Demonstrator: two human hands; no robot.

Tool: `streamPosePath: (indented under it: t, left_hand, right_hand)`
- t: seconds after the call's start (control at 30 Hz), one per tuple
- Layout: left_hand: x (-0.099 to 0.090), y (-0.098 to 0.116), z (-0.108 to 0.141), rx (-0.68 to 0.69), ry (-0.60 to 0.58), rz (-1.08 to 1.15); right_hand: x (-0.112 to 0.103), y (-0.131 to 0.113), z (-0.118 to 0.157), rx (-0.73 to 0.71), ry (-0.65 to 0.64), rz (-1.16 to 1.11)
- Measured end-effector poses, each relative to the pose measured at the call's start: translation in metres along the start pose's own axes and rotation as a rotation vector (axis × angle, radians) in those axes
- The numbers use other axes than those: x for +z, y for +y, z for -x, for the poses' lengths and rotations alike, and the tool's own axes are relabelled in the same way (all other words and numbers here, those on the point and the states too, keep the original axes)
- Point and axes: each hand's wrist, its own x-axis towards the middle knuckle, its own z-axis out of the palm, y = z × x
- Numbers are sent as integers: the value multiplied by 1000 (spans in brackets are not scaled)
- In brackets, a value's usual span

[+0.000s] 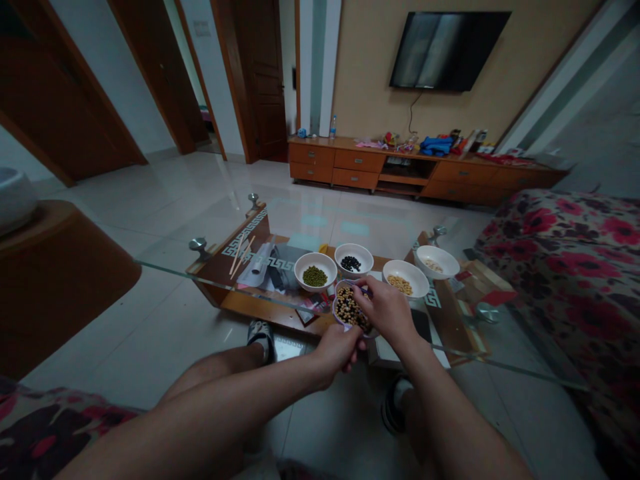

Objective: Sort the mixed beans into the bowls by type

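Gripping a bowl of mixed beans (349, 308) at its near rim, the left hand (336, 353) holds it over the glass surface (185, 275); the right hand (385, 313) curls above the beans, its grasp hard to tell, just beside a bowl of soybeans (406, 280).

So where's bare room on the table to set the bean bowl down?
Glass top is open left of the green-bean bowl, above the chopsticks on the shelf beneath; also right of the soybean bowl, toward the corner. Crowded at the left hand and right hand, where the mixed-bean bowl sits close to the others.
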Motion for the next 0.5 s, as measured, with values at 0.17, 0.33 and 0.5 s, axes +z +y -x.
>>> streamPosePath:
  t: [0.17,0.33,0.5]
  left_hand:
    - [-1,-7,-5,19,-1,7]
    - [0,-8,-5,24,-5,12]
    - [0,-5,-3,12,0,12]
  right_hand:
    - [-6,12,6,-1,-9,24]
    - [-11,21,11,1,-35,23]
    - [-16,23,14,18,-100,44]
